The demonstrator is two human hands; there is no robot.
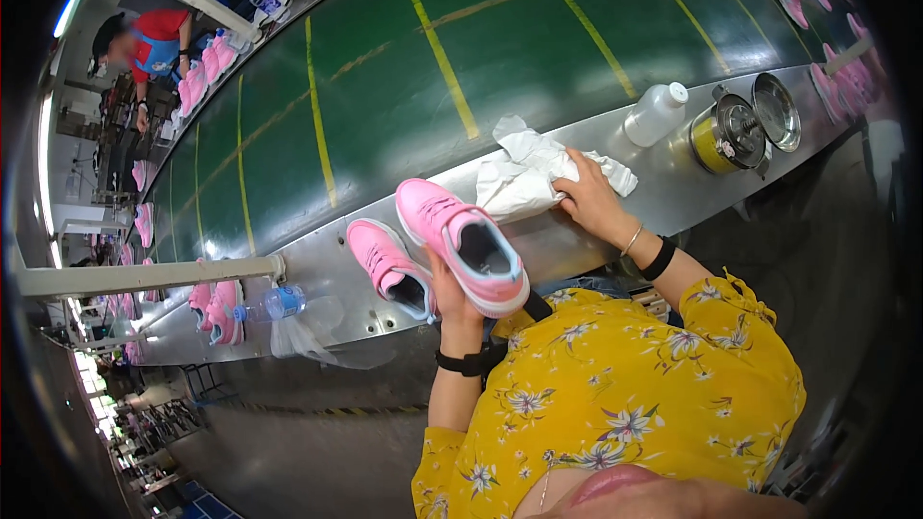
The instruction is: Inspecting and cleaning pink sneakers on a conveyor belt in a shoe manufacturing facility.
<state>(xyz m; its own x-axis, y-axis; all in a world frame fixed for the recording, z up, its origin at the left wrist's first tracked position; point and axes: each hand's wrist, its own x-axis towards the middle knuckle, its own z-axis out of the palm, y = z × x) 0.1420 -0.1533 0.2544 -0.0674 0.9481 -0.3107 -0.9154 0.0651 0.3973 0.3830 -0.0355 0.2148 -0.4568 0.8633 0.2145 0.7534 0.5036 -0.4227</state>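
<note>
My left hand is closed around the heel end of a pink sneaker, holding it tilted above the metal ledge with its opening toward me. Just left of it, a second pink sneaker is on the ledge; I cannot tell if my left hand touches it. My right hand grips the edge of a crumpled white sheet, paper or thin cloth, lying on the ledge. The fingertips are partly hidden in its folds.
A green belt with yellow lines runs beyond the metal ledge. A white bottle and a metal pot stand right. Left are a water bottle, more pink sneakers and a bar. A person works across.
</note>
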